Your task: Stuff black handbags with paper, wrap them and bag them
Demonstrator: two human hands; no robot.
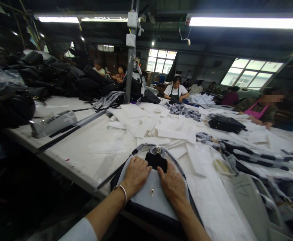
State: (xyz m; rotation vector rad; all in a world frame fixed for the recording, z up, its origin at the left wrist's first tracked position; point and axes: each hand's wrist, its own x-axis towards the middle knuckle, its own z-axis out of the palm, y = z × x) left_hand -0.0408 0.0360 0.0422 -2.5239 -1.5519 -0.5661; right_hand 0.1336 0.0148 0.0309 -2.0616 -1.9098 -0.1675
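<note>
In front of me at the table edge lies a dark handbag, its front covered by a pale grey protective sheet. A small gold clasp pokes through the sheet. The bag's black flap tab is between my hands, with a gold buckle at its far end. My left hand has its fingers curled at the tab's left edge, thumb pointing inward. At the right edge, my right hand grips with thumb and fingers. A wrapped strap arches behind the tab. The fingertips are partly hidden.
White paper sheets lie spread beyond the bag. A grey tape dispenser and long dark straps lie at left, below a heap of black bags. A metal post rises from the table. Co-workers sit across it.
</note>
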